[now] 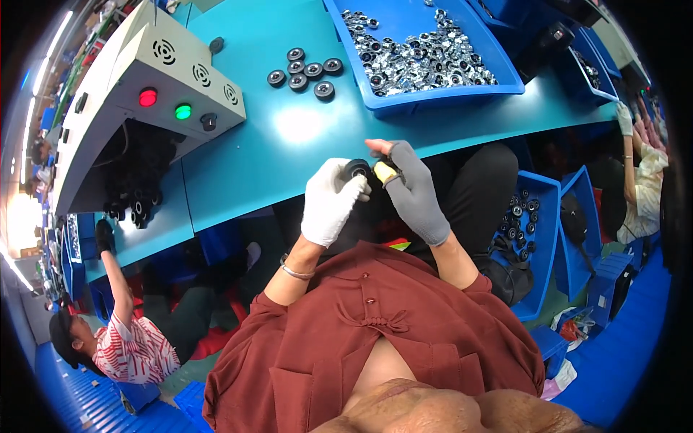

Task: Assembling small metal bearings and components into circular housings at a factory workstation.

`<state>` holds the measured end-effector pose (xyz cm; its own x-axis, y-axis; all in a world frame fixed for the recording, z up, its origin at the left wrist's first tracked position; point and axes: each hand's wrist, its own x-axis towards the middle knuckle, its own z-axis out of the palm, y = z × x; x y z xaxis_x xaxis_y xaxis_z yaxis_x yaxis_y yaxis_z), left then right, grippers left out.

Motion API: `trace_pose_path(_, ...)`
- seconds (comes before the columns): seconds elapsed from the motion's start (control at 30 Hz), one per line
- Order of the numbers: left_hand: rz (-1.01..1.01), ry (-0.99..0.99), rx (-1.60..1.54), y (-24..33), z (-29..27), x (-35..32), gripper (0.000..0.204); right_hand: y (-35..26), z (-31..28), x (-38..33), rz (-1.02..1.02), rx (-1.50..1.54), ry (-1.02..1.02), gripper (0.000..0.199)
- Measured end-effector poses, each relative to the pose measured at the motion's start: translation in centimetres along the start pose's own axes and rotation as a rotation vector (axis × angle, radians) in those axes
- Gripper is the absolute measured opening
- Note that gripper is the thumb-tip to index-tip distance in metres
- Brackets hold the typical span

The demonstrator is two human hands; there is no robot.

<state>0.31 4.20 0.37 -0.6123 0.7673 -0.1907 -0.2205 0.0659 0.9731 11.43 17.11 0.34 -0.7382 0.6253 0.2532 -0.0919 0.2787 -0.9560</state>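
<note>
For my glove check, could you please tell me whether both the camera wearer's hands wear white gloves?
No, the left hand wears a white glove, but the right hand wears a grey glove.

Black wheel (355,166) partly behind left hand (328,206)

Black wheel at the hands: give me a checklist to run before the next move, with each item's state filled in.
1. Wheel secured: ok. The left hand pinches the black wheel between thumb and fingers.
2. Right hand clear of the wheel: cannot tell. The right hand is right beside it; contact is unclear.
3. Fingers fully covered: not ok. The right hand's grey glove leaves a fingertip bare.
4. Loose wheels apart from the hands: ok. Seven wheels sit grouped farther back on the teal table.
5. Silver parts contained: ok. The silver parts lie inside the blue tray.
</note>
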Motion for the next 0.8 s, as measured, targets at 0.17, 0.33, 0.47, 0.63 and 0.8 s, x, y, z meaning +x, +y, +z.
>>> trace_pose_path(0.17, 0.042, -0.010, 0.070, 0.2, -0.1, 0.0, 0.017, -0.3, 0.0, 0.2, 0.046, 0.038, -0.165, 0.028)
trace_pose_path(0.33, 0.008, 0.099, 0.080, -0.1, 0.4, -0.7, 0.015, -0.4, 0.0, 0.2, 0.256, 0.259, -0.174, 0.028)
trace_pose_path(0.47, 0.125, 0.093, 0.168, -1.2, 0.1, -0.4, 0.014, 0.1, -0.2, 0.0, 0.123, 0.162, -0.190, 0.031)
trace_pose_path(0.63, 0.016, 0.073, 0.088, -1.2, 0.1, -0.2, 0.013, 0.8, -0.1, -0.3, 0.033, 0.112, -0.157, 0.031)
trace_pose_path(0.8, -0.029, -0.033, -0.025, -0.2, -0.6, 0.2, 0.018, 0.5, -0.6, 0.3, 0.060, 0.290, -0.215, 0.038)
